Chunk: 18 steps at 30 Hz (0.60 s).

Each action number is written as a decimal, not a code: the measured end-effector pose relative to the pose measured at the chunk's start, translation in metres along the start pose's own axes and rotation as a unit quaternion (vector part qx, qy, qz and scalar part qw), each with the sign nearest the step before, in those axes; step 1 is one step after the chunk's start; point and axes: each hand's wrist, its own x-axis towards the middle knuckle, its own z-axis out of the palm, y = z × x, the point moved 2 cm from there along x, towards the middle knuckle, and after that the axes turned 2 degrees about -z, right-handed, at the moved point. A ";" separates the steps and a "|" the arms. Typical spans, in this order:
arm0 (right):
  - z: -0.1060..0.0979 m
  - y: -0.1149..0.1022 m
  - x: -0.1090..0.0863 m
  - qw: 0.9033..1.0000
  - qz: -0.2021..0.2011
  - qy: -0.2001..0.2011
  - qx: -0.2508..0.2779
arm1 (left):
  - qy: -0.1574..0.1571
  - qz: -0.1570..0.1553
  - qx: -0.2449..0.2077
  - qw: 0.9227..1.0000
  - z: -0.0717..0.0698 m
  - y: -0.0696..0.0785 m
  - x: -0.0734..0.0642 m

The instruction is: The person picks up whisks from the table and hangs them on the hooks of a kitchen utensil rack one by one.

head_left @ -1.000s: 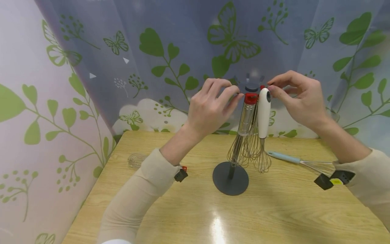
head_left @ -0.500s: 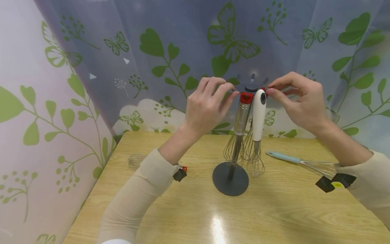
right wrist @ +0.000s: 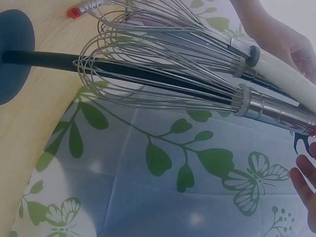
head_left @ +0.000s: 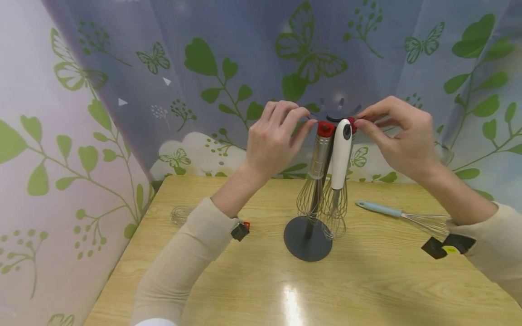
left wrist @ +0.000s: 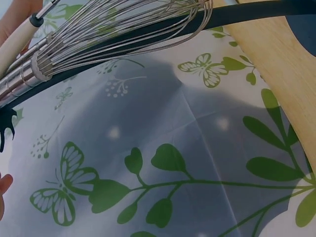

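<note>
A black whisk stand (head_left: 308,238) with a round base and hooks at its top stands upright at mid-table. From it hang a metal-handled whisk with a red end (head_left: 320,154), a white-handled whisk (head_left: 341,156) and, mostly hidden behind them, another red-ended whisk (right wrist: 276,111). My left hand (head_left: 274,138) is at the stand's top left, thumb and forefinger pinching a thin dark hook beside the red end. On the other side, my right hand (head_left: 401,131) pinches the red end of the rear whisk. Dark hooks (left wrist: 6,126) also show in the left wrist view.
A whisk with a light blue handle (head_left: 379,208) lies on the wooden table (head_left: 253,280) at right, its wires reaching my right sleeve. Another whisk (head_left: 181,215) lies at left, partly behind my left forearm. A patterned curtain (head_left: 244,59) hangs close behind the stand.
The hanging whisks have swung leftward round the stand's pole, the white-handled one passing in front. My left hand has shifted slightly left with them; my right fingers have edged left as well.
</note>
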 end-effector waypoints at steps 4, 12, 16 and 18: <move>0.001 -0.002 0.000 1.000 -0.010 0.005 -0.002 | -0.002 -0.002 -0.003 1.000 0.001 -0.002 0.000; 0.000 -0.005 -0.003 1.000 -0.022 0.015 0.009 | -0.003 -0.001 0.004 1.000 0.001 -0.002 0.000; 0.000 -0.006 -0.004 0.999 -0.026 0.018 0.016 | -0.004 0.000 0.006 1.000 0.001 -0.002 0.001; 0.000 -0.008 -0.004 0.999 -0.028 0.019 0.017 | -0.005 0.000 0.006 1.000 0.001 -0.002 0.000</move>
